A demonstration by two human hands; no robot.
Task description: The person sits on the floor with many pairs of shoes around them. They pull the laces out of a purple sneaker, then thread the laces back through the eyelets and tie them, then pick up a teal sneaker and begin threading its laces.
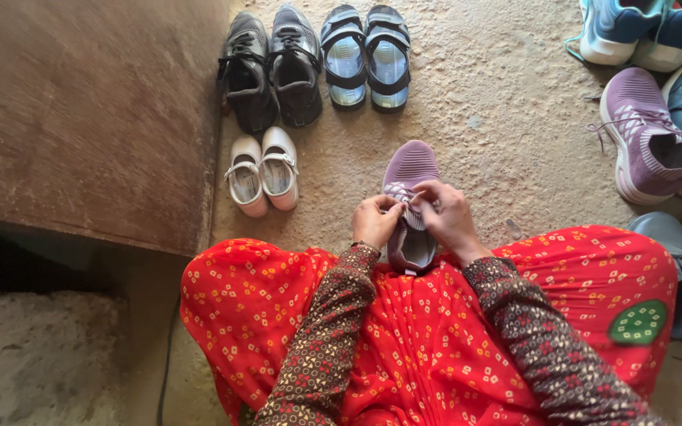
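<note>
we see the left hand (374,221) and right hand (447,214) curled over a mauve sneaker (410,201) on the sandy floor (499,134) before the red skirt (436,331), fingers pinched shut on its laces. small white shoes (263,170) sit to the left, its matching sneaker (647,134) well apart at right.

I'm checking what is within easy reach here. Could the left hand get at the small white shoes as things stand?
Probably yes. The left hand is at the laces of the purple shoe, and the white shoes lie to its left on bare floor with nothing between. It would have to let go of the laces first.
</note>
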